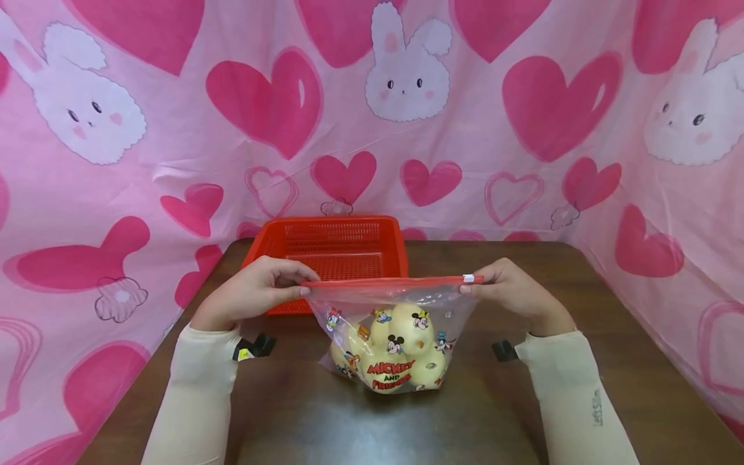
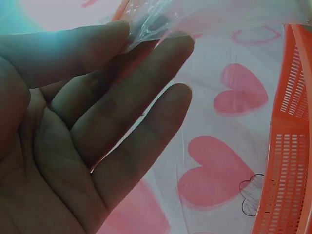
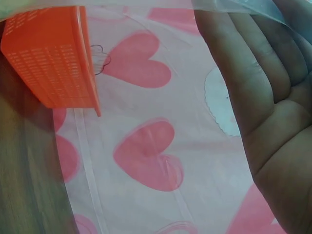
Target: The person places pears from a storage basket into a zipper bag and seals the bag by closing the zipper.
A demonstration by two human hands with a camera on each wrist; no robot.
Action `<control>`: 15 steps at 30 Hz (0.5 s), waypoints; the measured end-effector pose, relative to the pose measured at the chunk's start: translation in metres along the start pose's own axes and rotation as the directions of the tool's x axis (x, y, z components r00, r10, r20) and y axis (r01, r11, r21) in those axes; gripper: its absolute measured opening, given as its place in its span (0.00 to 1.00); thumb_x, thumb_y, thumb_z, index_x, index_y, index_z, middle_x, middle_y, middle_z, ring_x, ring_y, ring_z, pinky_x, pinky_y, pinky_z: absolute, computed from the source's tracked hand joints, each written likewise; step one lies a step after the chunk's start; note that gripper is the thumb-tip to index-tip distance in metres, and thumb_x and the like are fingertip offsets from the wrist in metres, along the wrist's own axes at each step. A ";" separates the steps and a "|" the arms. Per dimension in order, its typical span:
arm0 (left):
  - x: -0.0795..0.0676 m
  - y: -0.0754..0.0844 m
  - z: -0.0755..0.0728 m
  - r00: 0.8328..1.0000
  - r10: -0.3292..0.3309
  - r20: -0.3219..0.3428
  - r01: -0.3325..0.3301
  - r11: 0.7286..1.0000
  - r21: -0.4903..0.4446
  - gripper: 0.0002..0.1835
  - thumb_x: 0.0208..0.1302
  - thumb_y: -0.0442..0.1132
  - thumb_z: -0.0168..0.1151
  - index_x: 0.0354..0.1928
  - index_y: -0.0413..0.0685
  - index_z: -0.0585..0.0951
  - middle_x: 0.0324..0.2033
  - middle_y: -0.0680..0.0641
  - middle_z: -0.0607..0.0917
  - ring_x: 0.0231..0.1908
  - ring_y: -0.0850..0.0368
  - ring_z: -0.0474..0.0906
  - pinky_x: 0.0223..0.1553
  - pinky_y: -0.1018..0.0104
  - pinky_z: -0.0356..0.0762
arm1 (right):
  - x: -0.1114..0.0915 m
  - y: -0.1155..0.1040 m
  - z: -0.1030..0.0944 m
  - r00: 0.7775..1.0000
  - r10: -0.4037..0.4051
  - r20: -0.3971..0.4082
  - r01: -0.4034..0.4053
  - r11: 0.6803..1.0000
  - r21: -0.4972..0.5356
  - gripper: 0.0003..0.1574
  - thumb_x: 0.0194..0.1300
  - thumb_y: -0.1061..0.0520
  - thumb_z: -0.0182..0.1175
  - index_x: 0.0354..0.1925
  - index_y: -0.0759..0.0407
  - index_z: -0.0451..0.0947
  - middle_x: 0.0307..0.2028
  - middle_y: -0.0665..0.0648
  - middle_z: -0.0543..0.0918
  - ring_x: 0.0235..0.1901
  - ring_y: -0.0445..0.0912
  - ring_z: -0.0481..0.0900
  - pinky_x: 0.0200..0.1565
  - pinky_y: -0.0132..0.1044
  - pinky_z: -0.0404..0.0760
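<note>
A clear slider-zip bag [image 1: 391, 336] with a red top strip and cartoon prints stands over the table, several pale yellow round fruits [image 1: 409, 326] inside it. My left hand [image 1: 258, 290] pinches the top left corner between thumb and forefinger; in the left wrist view that hand [image 2: 107, 107] shows its other fingers spread below the plastic. At the top right corner, beside the white slider [image 1: 468, 279], my right hand [image 1: 514, 294] pinches the strip. In the right wrist view the right hand [image 3: 273, 87] is partly covered by the bag's plastic. The red strip looks straight and taut.
Behind the bag, toward the back left, sits a red plastic basket [image 1: 331, 223] with slotted walls. The brown wooden table [image 1: 325, 426] reaches to a pink curtain [image 1: 349, 129] with hearts and rabbits at the back and sides.
</note>
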State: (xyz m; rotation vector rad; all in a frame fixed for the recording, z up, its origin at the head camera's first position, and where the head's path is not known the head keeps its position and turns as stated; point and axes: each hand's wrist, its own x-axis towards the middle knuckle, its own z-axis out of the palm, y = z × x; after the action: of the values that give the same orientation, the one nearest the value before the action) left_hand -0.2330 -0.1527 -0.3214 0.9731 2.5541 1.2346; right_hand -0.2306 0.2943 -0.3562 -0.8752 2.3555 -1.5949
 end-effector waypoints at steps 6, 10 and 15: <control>0.001 0.010 0.004 0.991 0.131 -0.004 -0.130 0.986 0.105 0.16 0.61 0.42 0.69 0.51 0.59 0.83 0.40 0.58 0.84 0.39 0.55 0.79 0.36 0.62 0.82 | -0.003 -0.003 -0.001 0.999 -0.036 -0.007 0.036 0.999 -0.020 0.07 0.66 0.62 0.63 0.34 0.59 0.88 0.29 0.60 0.85 0.28 0.57 0.79 0.32 0.45 0.82; 0.001 0.018 0.015 0.977 0.213 -0.003 -0.209 0.961 0.183 0.15 0.63 0.44 0.67 0.51 0.60 0.82 0.40 0.62 0.83 0.39 0.61 0.79 0.38 0.64 0.81 | -0.005 -0.002 0.005 1.000 -0.022 -0.016 0.022 0.999 -0.026 0.07 0.65 0.60 0.64 0.33 0.58 0.88 0.28 0.59 0.85 0.27 0.56 0.79 0.30 0.45 0.81; 0.020 0.033 0.022 0.951 0.307 0.025 -0.298 0.898 0.325 0.10 0.64 0.45 0.66 0.47 0.61 0.83 0.38 0.66 0.83 0.36 0.69 0.78 0.40 0.68 0.79 | -0.004 0.001 0.005 0.998 -0.055 -0.015 0.054 0.998 -0.017 0.07 0.65 0.61 0.63 0.34 0.59 0.88 0.28 0.59 0.86 0.26 0.54 0.77 0.29 0.42 0.80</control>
State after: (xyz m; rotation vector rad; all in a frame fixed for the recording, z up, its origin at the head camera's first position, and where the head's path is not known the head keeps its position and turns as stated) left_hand -0.2238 -0.1115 -0.3082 1.4804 2.7615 0.8992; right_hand -0.2252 0.2926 -0.3602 -0.9418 2.3787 -1.6097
